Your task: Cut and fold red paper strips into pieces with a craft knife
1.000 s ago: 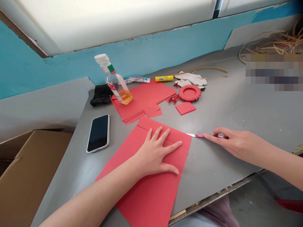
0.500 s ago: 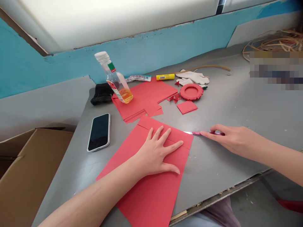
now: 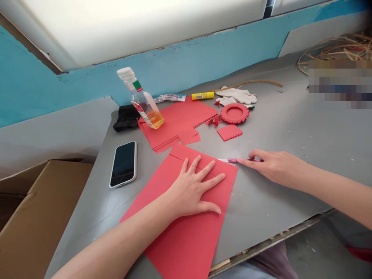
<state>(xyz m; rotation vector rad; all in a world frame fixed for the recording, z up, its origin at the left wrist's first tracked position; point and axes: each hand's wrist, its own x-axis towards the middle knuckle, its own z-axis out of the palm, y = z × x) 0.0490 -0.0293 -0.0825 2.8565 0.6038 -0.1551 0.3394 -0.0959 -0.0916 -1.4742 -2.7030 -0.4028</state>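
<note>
My left hand (image 3: 197,186) lies flat with spread fingers on a large red paper sheet (image 3: 186,244), which shows a crease line near its far end. In my right hand (image 3: 270,166) is a utility knife (image 3: 232,160) with a pinkish-purple handle, gripped with the index finger stretched along it. Its silver blade is at the sheet's far edge, close to the right corner; part of the blade may be hidden by the paper. Just beyond lies a small stack of red paper rectangles (image 3: 229,132).
A bottle (image 3: 154,116) of amber liquid stands on more red paper (image 3: 183,116). Behind are a yellow glue stick (image 3: 202,95), white gloves (image 3: 238,95) and a red pleated ring (image 3: 235,113). A phone (image 3: 123,164) lies left, above a cardboard box (image 3: 49,205).
My right hand has moved left with the utility knife, so the blade is farther along the sheet's far edge. My left hand stays on the sheet, its middle fingers shifted slightly.
</note>
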